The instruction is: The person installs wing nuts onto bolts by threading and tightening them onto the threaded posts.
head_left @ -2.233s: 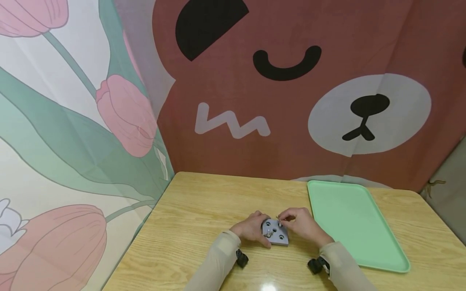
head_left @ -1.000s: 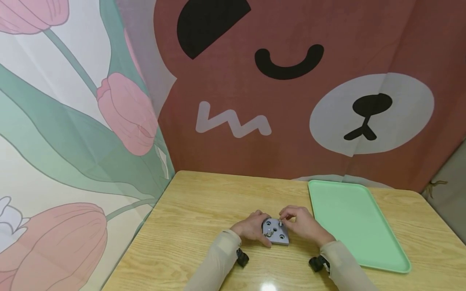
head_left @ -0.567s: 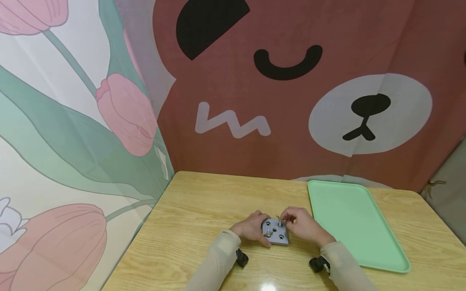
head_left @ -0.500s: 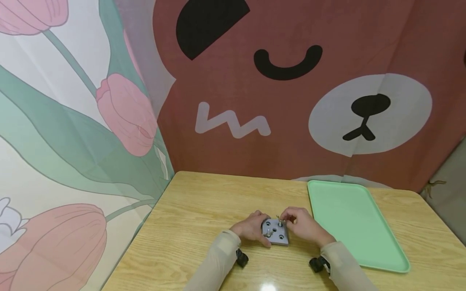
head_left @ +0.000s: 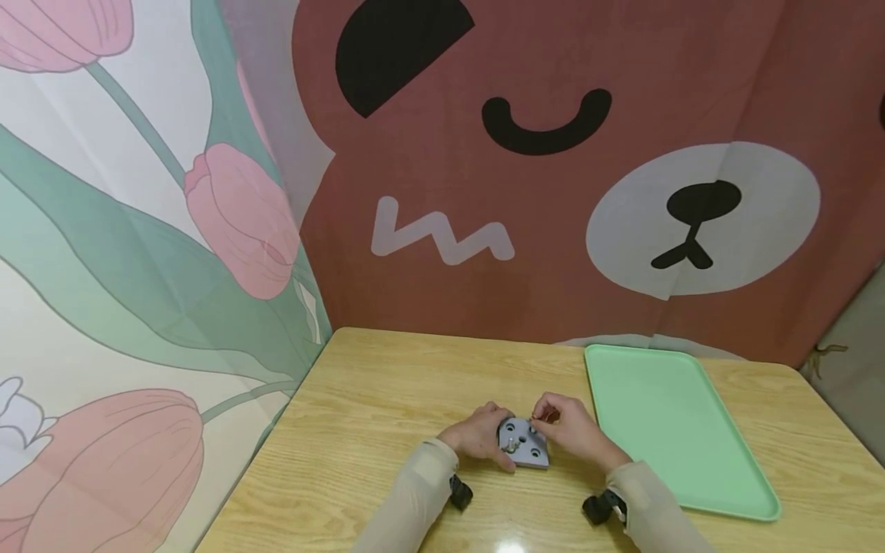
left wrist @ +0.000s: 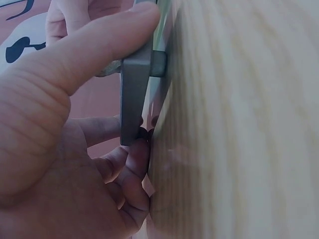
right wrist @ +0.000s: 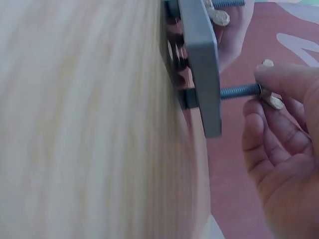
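Note:
A grey metal plate (head_left: 525,455) with several holes is held by its left side in my left hand (head_left: 477,432). In the left wrist view the thumb (left wrist: 117,37) lies over the plate edge, with fingers below. Two threaded bolts stand up through the plate, their heads on the table side. My right hand (head_left: 575,432) pinches a brass-coloured wing nut (right wrist: 274,101) at the free end of the far-right bolt (right wrist: 238,91), well above the plate face. Another wing nut (head_left: 512,445) sits on the left bolt, close to the plate.
A light green tray (head_left: 681,430) lies on the wooden table (head_left: 387,384) to the right of my right hand. A cloth printed with a bear (head_left: 429,292) hangs behind the table, and a tulip-printed cloth (head_left: 138,307) hangs on the left.
Half a second ago my right fingers were spread beside the wing nut, leaving it visible; now they have closed over it. My left hand and the plate stay in place.

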`<action>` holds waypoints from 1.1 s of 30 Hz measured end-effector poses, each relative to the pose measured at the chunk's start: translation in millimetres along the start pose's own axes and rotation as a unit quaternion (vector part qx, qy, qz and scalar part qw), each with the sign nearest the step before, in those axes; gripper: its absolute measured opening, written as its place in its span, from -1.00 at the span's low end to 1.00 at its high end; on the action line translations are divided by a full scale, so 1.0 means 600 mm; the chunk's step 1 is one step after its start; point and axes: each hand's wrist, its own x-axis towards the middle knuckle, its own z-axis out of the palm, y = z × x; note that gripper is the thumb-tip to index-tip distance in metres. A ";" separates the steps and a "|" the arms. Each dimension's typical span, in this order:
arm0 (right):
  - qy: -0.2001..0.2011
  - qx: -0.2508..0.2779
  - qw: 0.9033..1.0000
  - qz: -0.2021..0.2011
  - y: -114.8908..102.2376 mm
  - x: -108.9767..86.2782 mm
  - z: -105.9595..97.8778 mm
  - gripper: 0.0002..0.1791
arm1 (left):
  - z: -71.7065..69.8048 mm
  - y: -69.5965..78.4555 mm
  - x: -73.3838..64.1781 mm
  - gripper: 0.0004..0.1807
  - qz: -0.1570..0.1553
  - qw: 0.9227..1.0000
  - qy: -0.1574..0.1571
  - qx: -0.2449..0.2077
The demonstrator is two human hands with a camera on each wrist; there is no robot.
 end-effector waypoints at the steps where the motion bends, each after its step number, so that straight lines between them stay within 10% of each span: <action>1: 0.002 0.002 1.000 0.011 0.000 0.000 0.002 -0.85 | 0.000 0.000 0.000 -0.15 0.000 1.000 -0.001 -0.001; 15: -0.011 0.055 0.998 0.032 0.003 0.001 0.012 -0.83 | -0.003 -0.002 0.000 -0.17 0.003 1.000 -0.007 -0.001; 33: -0.003 -0.028 0.999 0.035 -0.010 0.007 0.011 -0.75 | -0.004 -0.001 0.000 -0.14 0.002 1.000 -0.010 -0.009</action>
